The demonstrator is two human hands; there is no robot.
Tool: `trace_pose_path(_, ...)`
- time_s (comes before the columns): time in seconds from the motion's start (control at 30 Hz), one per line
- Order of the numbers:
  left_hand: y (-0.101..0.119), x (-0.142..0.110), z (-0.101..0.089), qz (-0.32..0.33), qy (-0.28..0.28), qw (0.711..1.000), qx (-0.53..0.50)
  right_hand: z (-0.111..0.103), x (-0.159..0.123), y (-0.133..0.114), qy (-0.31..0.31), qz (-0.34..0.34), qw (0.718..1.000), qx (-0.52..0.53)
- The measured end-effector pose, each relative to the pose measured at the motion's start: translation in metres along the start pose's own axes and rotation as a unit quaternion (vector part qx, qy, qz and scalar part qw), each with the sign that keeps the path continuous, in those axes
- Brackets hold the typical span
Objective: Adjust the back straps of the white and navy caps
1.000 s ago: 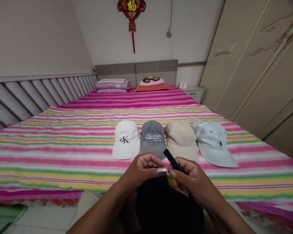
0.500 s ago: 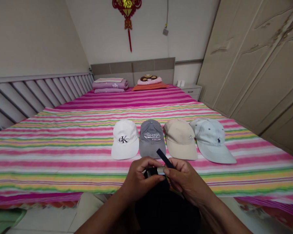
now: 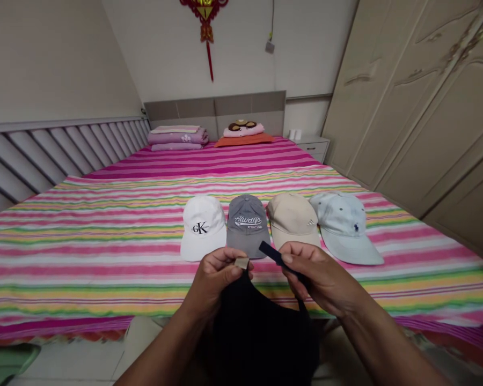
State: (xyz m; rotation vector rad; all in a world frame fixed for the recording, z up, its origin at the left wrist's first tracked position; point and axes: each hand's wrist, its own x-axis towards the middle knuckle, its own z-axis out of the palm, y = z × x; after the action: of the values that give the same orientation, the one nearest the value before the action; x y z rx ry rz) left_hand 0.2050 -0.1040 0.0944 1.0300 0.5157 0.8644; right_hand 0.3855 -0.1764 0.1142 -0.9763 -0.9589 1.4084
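from the head camera, a black cap (image 3: 261, 327) hangs in front of the person's body at the near edge of a striped bed (image 3: 104, 252), and its loose dark strap (image 3: 276, 256) looks likely to slide out of the right hand (image 3: 322, 276), or the small metal buckle (image 3: 241, 262) out of the left hand (image 3: 215, 279), because each is held only at the fingertips. both forearms reach forward and slightly up, palms turned inward and close together: the left thumb and fingers are pinched shut on the buckle, and the right thumb and forefinger are pinched shut on the strap, whose free end points up and left. just beyond the hands, four caps lie side by side on the bed: white (image 3: 203, 228), grey (image 3: 247, 225), beige (image 3: 293, 220) and pale blue (image 3: 346, 225).

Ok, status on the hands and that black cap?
Left hand pinching buckle. Right hand holding strap. Black cap hanging between them. Nothing in the way.
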Motion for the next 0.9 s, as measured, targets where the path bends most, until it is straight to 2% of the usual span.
trace_pose_path(0.17, 0.007, -0.001, 0.009, 0.047, -0.030, 0.998, -0.003, 0.004, -0.009, -0.014, -0.005, -0.015, 1.000, -0.009)
trace_pose_path(0.37, -0.006, -0.002, 0.014, 0.012, -0.025, 0.999, -0.042, 0.020, -0.013, 0.002, -0.023, 0.017, 1.000, 0.003)
trace_pose_path(0.47, -0.007, -0.003, 0.014, 0.019, -0.023, 0.998, -0.047, 0.024, -0.013, 0.008, -0.029, 0.023, 0.999, 0.022)
trace_pose_path(0.7, -0.006, -0.004, 0.014, 0.030, -0.006, 0.999, -0.042, 0.028, -0.014, 0.007, -0.036, 0.022, 0.999, 0.030)
trace_pose_path(0.9, -0.006, -0.005, 0.012, 0.023, -0.015, 0.999, -0.035, 0.029, -0.013, 0.009, -0.043, 0.025, 0.998, 0.028)
